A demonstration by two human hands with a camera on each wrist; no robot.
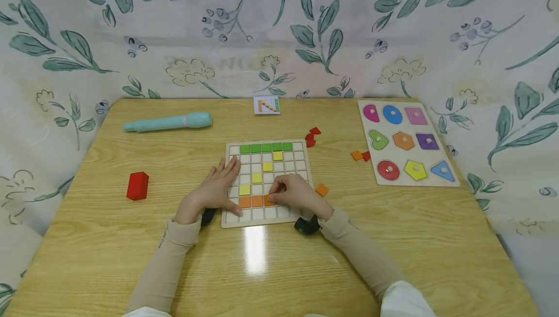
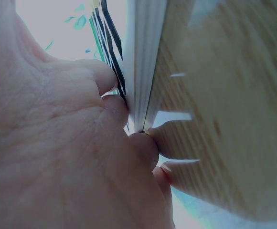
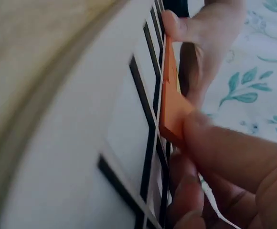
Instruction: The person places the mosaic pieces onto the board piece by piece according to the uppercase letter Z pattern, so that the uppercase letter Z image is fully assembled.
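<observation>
A wooden grid board (image 1: 258, 214) lies on the table. Along its far row run several green tiles (image 1: 267, 147), and several yellow tiles (image 1: 256, 177) step diagonally down to the left. Two orange tiles (image 1: 251, 201) sit side by side in a nearer row. Pinched between thumb and fingers of my right hand (image 1: 299, 193) is another orange tile (image 3: 174, 112), just right of those two; it looks tilted against the grid in the right wrist view. My left hand (image 1: 214, 191) rests with spread fingers on the board's left edge, thumb near the front left corner.
A loose orange tile (image 1: 321, 190) lies right of the board, with red pieces (image 1: 310, 138) farther back. Another orange tile (image 1: 356, 155) lies near the shape puzzle (image 1: 381, 135). A pattern card (image 1: 267, 105), a turquoise pen-like object (image 1: 168, 122) and a red block (image 1: 138, 185) are also there.
</observation>
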